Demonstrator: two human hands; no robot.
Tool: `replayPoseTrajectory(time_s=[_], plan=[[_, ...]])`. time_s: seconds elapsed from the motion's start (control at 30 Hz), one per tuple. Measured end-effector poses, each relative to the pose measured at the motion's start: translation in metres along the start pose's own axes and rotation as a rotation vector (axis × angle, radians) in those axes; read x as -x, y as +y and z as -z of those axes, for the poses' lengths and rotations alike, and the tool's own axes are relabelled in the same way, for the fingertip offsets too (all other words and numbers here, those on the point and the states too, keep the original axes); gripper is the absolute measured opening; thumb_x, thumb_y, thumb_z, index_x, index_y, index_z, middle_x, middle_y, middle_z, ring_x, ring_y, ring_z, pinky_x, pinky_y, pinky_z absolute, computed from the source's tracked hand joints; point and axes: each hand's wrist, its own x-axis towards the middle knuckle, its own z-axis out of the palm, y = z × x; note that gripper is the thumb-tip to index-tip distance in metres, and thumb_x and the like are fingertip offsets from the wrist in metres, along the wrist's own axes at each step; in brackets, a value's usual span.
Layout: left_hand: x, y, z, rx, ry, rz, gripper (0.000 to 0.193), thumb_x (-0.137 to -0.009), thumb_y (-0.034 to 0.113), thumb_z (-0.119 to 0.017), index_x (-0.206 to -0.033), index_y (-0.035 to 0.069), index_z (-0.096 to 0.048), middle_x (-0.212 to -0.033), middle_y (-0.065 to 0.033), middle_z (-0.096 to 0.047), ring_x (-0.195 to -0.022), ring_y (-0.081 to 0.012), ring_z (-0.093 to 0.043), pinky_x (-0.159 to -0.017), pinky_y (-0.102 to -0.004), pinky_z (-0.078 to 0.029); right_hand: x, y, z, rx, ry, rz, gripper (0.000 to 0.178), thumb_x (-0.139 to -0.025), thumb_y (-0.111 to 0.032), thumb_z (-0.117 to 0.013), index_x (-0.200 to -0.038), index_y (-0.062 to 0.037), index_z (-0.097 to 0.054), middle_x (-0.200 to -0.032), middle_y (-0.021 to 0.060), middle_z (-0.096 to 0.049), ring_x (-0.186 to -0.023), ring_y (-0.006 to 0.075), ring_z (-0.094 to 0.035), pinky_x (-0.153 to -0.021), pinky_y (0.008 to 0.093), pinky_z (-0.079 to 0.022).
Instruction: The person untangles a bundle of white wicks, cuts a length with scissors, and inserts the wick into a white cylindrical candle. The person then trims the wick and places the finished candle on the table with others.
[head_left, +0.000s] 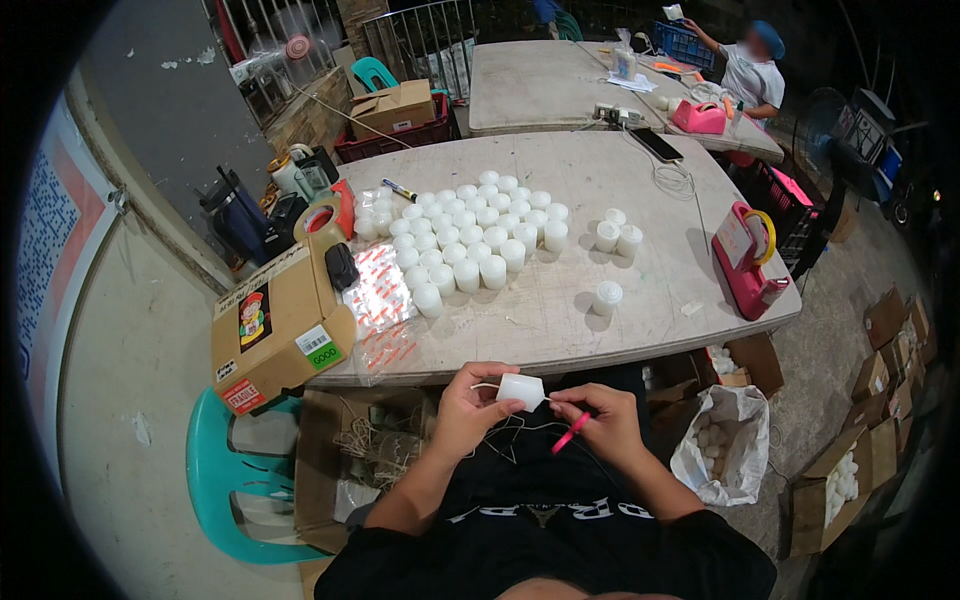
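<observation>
Above my lap, just off the table's near edge, my left hand (463, 412) is closed round a white candle (521, 391) lying on its side between thumb and fingers. Pale wick cord sticks out at both its ends. My right hand (612, 426) is closed at the candle's right end, fingertips by the wick, with a slim bright pink tool (571, 433) in its grip; I cannot make out its kind. Loose pale string hangs below both hands. On the table, one candle (607, 297) stands alone, and a dense group of candles (466, 275) stands upright to the left.
The table (520, 335) carries a cardboard box (285, 320), clear plastic wrappers (380, 295), a pink tape dispenser (745, 262) and a phone (655, 145). A green chair (215, 490) is at lower left, a white sack (725, 440) at right. A co-worker (752, 80) sits beyond.
</observation>
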Motion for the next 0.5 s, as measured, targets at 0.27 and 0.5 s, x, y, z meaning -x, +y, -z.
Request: replayPoseTrajectory(time_s=[0.27, 0.5], plan=[[-0.001, -0.013, -0.032, 0.443, 0.16, 0.008, 0.025, -0.089, 0.012, -0.059, -0.11, 0.006, -0.045, -0.121, -0.0148, -0.054, -0.101, -0.0205, -0.058, -0.083, -0.0338, -0.051, 0.005, 0.003, -0.013, -0.151, 0.0, -0.093, 0.015, -0.078, -0.009, -0.072, -0.09, -0.0016, -0.068, -0.078, 0.0107, -0.068, -0.071, 0.0171, -0.066, -0.062, 0.0263, -0.051], [-0.001, -0.021, -0.015, 0.279, -0.052, 0.355, 0.021, -0.098, 0.025, -0.046, -0.102, 0.007, -0.055, -0.098, -0.007, -0.059, -0.084, -0.0141, -0.057, -0.076, -0.0284, -0.047, -0.002, -0.01, -0.004, 0.018, -0.078, 0.143, 0.024, -0.081, -0.007, -0.068, -0.105, -0.0052, -0.065, -0.093, 0.011, -0.063, -0.078, 0.0219, -0.064, -0.068, 0.0287, -0.051]])
